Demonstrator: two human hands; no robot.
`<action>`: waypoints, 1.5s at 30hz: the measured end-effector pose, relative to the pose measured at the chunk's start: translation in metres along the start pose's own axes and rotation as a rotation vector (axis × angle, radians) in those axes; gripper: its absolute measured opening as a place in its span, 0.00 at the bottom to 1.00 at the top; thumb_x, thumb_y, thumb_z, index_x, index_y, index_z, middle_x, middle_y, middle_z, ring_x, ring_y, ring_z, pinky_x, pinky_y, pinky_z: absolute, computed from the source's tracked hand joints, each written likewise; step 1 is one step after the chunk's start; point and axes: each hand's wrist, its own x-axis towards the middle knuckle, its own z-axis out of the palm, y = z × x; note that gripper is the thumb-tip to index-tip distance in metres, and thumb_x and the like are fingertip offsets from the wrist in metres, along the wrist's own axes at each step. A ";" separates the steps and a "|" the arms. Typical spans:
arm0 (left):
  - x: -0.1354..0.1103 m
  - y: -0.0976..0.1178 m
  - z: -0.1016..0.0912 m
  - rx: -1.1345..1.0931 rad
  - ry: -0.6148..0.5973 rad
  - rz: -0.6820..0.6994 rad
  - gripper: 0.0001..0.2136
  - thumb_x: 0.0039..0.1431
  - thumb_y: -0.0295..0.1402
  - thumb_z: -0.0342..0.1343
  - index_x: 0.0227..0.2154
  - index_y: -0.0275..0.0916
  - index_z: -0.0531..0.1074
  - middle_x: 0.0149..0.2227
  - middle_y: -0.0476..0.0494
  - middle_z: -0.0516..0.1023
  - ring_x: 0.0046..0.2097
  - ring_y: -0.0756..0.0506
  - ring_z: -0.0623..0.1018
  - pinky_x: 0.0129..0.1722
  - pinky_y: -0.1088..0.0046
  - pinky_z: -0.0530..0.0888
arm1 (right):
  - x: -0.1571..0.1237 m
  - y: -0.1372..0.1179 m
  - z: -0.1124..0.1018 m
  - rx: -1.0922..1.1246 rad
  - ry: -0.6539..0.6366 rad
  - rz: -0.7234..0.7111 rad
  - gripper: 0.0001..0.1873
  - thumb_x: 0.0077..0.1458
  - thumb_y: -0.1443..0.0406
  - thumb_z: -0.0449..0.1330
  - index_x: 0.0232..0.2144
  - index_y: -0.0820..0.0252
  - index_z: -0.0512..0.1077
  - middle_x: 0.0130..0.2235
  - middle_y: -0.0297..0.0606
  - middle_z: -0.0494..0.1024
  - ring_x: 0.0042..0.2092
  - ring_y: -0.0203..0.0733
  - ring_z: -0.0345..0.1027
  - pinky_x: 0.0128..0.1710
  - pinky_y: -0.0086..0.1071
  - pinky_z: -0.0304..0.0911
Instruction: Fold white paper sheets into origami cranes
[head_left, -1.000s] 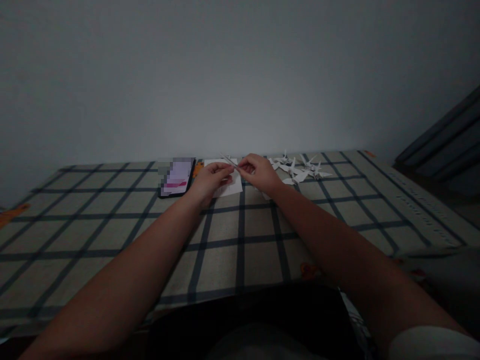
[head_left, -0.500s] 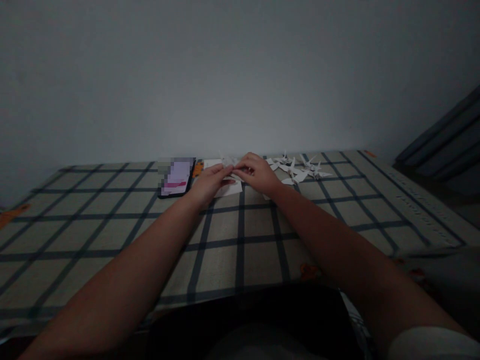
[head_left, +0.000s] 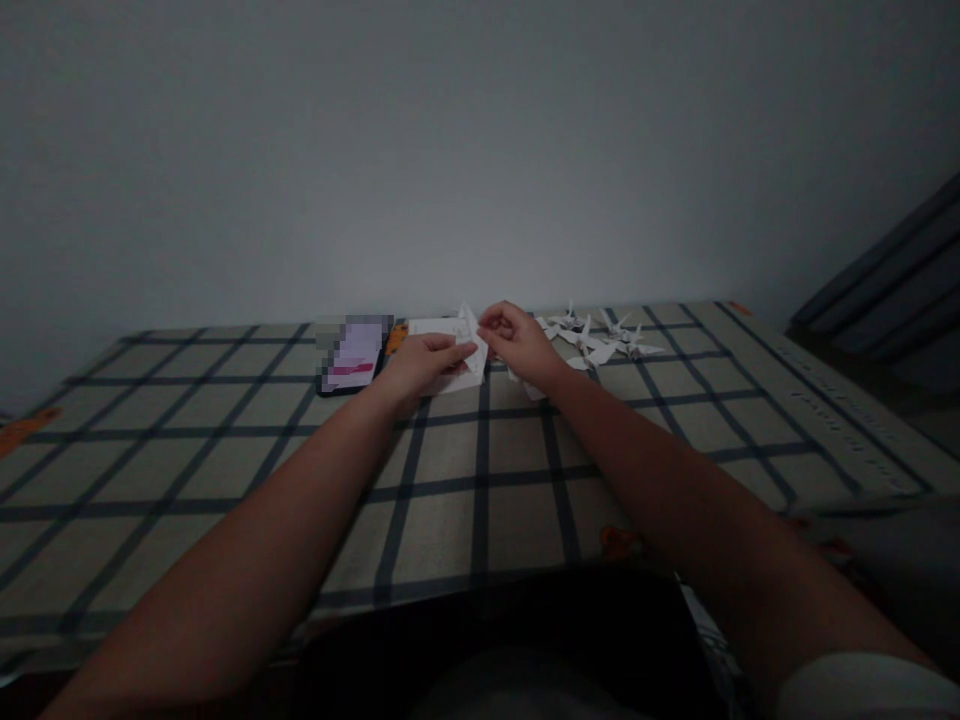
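My left hand (head_left: 420, 362) and my right hand (head_left: 517, 340) meet at the far side of a checked tablecloth (head_left: 465, 470). Both pinch a small folded white paper piece (head_left: 469, 332) whose point sticks up between the fingertips. Under the hands lies a flat white paper sheet (head_left: 442, 355). Just right of my right hand sit several finished white paper cranes (head_left: 600, 338).
A phone (head_left: 352, 352) with a lit screen lies left of the paper sheet. A plain grey wall rises behind the table. A dark slanted panel (head_left: 892, 290) stands at the far right. Dark clothing (head_left: 495, 640) fills the near edge.
The folded paper lay low between my fingers half a second ago; now it is turned up with a point standing above them. Both hands stayed in the same spot.
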 end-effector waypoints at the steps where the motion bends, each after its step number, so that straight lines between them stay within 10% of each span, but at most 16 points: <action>1: 0.000 0.000 0.000 -0.002 -0.005 -0.008 0.18 0.45 0.48 0.70 0.27 0.37 0.78 0.26 0.45 0.77 0.25 0.49 0.71 0.26 0.72 0.64 | 0.000 -0.001 0.000 -0.011 0.010 -0.001 0.04 0.56 0.65 0.58 0.35 0.56 0.65 0.32 0.32 0.69 0.34 0.36 0.66 0.34 0.30 0.63; 17: 0.007 0.005 -0.002 -0.283 0.098 0.000 0.17 0.41 0.42 0.71 0.27 0.35 0.76 0.25 0.49 0.72 0.25 0.53 0.69 0.26 0.78 0.66 | 0.000 0.006 0.000 -0.071 -0.088 -0.052 0.15 0.51 0.73 0.57 0.40 0.60 0.78 0.41 0.39 0.80 0.38 0.36 0.71 0.43 0.34 0.68; 27: 0.009 0.010 -0.005 -0.395 0.078 -0.187 0.09 0.43 0.28 0.69 0.27 0.34 0.75 0.20 0.53 0.68 0.20 0.55 0.65 0.20 0.80 0.63 | 0.002 0.014 -0.008 -0.199 -0.097 -0.194 0.06 0.53 0.65 0.67 0.36 0.56 0.81 0.50 0.41 0.76 0.54 0.42 0.70 0.58 0.40 0.62; 45: -0.003 0.020 0.005 -0.314 0.093 -0.099 0.11 0.51 0.30 0.65 0.18 0.33 0.73 0.18 0.47 0.72 0.20 0.55 0.67 0.22 0.78 0.62 | 0.001 0.004 -0.005 -0.246 -0.027 -0.243 0.05 0.55 0.62 0.66 0.31 0.58 0.80 0.36 0.37 0.78 0.41 0.39 0.71 0.44 0.35 0.64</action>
